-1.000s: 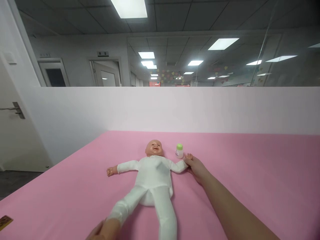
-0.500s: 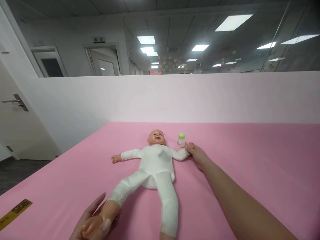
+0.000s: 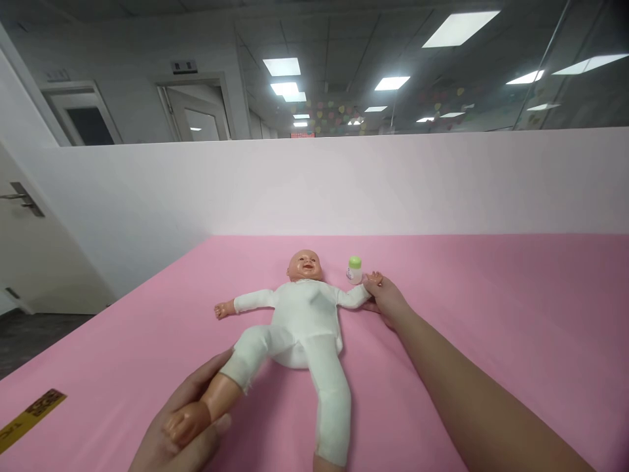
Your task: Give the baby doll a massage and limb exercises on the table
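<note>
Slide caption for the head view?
Left hand grips doll foot; right hand holds its wrist beside bottle.

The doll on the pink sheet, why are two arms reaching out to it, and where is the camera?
The camera sits on a person's head and looks down, so the two arms are that person's own. A baby doll in white clothes lies on its back on a pink sheet. The left hand, near the bottom of the picture, is wrapped around the doll's bare foot. The right hand reaches far out and holds the doll's little hand. Right beside it stands a small bottle with a green cap. A yellow strip lies at the left edge. Behind the sheet is a white wall.
</note>
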The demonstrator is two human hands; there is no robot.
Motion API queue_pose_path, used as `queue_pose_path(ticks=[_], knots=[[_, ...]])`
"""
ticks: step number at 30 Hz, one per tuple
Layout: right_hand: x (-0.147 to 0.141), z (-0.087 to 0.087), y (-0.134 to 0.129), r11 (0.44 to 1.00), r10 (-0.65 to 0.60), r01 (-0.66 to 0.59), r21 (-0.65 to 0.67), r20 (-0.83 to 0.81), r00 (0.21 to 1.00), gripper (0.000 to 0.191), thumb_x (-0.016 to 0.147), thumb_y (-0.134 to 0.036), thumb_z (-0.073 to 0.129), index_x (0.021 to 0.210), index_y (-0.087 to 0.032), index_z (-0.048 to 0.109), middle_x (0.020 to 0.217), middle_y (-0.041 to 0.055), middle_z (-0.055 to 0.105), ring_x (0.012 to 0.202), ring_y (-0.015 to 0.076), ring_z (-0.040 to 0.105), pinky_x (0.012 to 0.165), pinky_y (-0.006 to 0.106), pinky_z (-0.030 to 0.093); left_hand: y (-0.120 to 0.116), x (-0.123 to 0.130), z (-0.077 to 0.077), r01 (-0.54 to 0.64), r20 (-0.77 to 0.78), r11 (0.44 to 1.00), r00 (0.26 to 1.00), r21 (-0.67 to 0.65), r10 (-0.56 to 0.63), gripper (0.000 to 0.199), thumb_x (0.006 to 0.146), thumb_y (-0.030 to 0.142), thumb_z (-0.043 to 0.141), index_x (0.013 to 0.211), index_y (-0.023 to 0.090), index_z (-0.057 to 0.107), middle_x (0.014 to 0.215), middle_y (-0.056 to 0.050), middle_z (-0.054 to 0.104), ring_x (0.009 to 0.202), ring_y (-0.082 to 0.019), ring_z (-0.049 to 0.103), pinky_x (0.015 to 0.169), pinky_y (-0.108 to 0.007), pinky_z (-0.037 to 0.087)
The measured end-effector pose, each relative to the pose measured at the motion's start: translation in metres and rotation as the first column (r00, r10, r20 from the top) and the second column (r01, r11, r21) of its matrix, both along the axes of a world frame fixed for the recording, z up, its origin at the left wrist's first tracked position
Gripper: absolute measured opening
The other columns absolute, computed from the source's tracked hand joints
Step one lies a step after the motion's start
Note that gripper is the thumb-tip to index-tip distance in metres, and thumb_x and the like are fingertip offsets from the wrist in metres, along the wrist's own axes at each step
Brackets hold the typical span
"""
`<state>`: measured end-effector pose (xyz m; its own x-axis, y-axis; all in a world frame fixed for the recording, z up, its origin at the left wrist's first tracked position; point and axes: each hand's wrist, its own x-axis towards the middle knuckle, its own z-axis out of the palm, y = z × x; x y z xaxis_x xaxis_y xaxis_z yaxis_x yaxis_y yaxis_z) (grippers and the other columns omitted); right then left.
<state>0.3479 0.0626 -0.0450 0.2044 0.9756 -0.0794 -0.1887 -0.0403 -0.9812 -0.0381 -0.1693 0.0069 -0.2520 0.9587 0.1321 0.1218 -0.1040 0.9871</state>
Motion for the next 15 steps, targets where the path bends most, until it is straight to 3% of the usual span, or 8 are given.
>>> queue_pose_path(ticks=[4, 7, 10, 13, 15], knots=[[-0.02, 0.008, -0.003, 0.972, -0.165, 0.146, 0.182, 0.095, 0.982, 0.052, 0.089, -0.039, 0.079, 0.134, -0.025, 0.058, 0.123, 0.0123, 0.072, 0.101, 0.0317, 0.076, 0.074, 0.046, 0.071, 0.03, -0.003, -0.002, 0.14, -0.025, 0.989, 0.99, 0.046, -0.139, 0.062, 0.078, 0.046, 0.082, 0.137, 0.029, 0.07, 0.145, -0.007, 0.068, 0.135, -0.037, 0.061, 0.112, -0.047, 0.051], [-0.05, 0.019, -0.015, 0.906, -0.256, 0.147, 0.397, 0.237, 0.937, 0.057, 0.094, -0.042, 0.073, 0.144, -0.026, 0.053, 0.132, 0.0113, 0.069, 0.111, 0.0293, 0.072, 0.085, 0.043, 0.067, 0.057, 0.005, 0.003, 0.181, 0.013, 0.982, 0.983, 0.058, -0.182, 0.057, 0.075, 0.04, 0.085, 0.129, 0.026, 0.075, 0.143, -0.01, 0.069, 0.137, -0.038, 0.059, 0.11, -0.047, 0.053], [-0.083, 0.027, -0.031, 0.84, -0.25, -0.082, 0.536, 0.517, 0.819, 0.051, 0.096, -0.033, 0.068, 0.146, -0.03, 0.056, 0.139, 0.0082, 0.067, 0.119, 0.0267, 0.067, 0.098, 0.043, 0.06, 0.08, 0.021, 0.013, 0.225, 0.093, 0.972, 0.969, 0.067, -0.23, 0.058, 0.074, 0.04, 0.085, 0.129, 0.024, 0.076, 0.145, -0.011, 0.067, 0.139, -0.038, 0.057, 0.11, -0.048, 0.052], [-0.102, 0.027, -0.042, 0.767, -0.232, -0.408, 0.496, 0.807, 0.543, 0.041, 0.093, -0.017, 0.067, 0.133, -0.028, 0.068, 0.128, 0.0063, 0.073, 0.118, 0.0282, 0.064, 0.104, 0.047, 0.053, 0.096, 0.037, 0.021, 0.235, 0.088, 0.972, 0.968, 0.022, -0.236, 0.059, 0.074, 0.04, 0.086, 0.13, 0.025, 0.076, 0.148, -0.01, 0.065, 0.14, -0.038, 0.056, 0.114, -0.049, 0.048], [-0.106, 0.023, -0.045, 0.732, -0.281, -0.509, 0.453, 0.881, 0.379, 0.039, 0.093, -0.012, 0.065, 0.129, -0.027, 0.072, 0.13, 0.0072, 0.073, 0.121, 0.0297, 0.061, 0.109, 0.049, 0.048, 0.103, 0.043, 0.022, 0.208, 0.061, 0.978, 0.976, 0.003, -0.207, 0.06, 0.075, 0.04, 0.085, 0.132, 0.026, 0.075, 0.15, -0.009, 0.063, 0.143, -0.037, 0.053, 0.118, -0.05, 0.043]])
